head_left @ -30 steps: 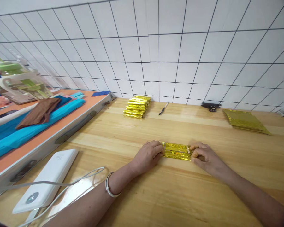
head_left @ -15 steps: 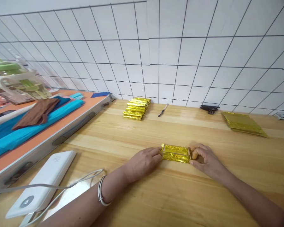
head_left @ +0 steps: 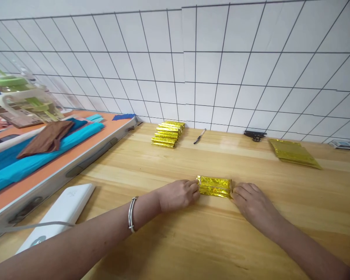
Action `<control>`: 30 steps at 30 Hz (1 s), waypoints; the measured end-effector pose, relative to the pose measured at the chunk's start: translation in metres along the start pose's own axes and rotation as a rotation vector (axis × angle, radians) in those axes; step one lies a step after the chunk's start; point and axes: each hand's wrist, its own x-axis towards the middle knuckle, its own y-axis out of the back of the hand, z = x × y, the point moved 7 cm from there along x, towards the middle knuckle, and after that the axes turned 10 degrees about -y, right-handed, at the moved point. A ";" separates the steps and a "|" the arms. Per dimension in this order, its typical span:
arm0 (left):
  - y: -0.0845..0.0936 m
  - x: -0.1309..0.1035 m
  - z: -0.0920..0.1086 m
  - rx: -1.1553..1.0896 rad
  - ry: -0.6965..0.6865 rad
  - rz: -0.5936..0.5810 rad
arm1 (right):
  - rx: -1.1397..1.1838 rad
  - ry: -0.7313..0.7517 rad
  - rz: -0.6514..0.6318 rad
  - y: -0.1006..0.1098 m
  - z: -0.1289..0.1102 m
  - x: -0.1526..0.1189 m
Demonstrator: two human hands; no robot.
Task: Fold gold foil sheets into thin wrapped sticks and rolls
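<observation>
A folded sheet of shiny gold foil paper (head_left: 215,187) lies on the wooden table between my two hands, a seam running along its length. My left hand (head_left: 181,194), with a silver bangle on the wrist, has its fingers closed at the sheet's left end. At the right end, my right hand (head_left: 252,202) is closed with its fingertips on the edge. The fingertips of both hands are partly hidden. Farther back sits a stack of several folded gold foil pieces (head_left: 167,134). Flat gold sheets (head_left: 294,153) lie at the back right.
A pen (head_left: 200,136) and a black clip-like device (head_left: 254,135) lie near the tiled wall (head_left: 210,66). On the left are a white power bank (head_left: 61,210) with a cable and a raised orange surface (head_left: 105,130) bearing blue and brown material (head_left: 45,139) and a green-lidded bottle (head_left: 13,82).
My right hand has turned over, from a raised pinch to fingers pressed down at the foil's right end. That end now lies flatter. My left forearm has swung over the cable and power bank.
</observation>
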 end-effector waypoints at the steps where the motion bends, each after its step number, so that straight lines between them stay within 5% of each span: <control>1: 0.000 -0.001 -0.002 -0.021 0.017 0.018 | 0.005 0.002 0.005 0.001 0.001 0.001; 15: -0.013 -0.013 -0.018 -0.091 0.388 0.293 | -0.017 -0.041 0.054 -0.001 0.001 0.004; 30: -0.011 -0.018 -0.016 -0.177 0.282 0.237 | 0.061 -0.064 0.027 -0.010 0.005 0.000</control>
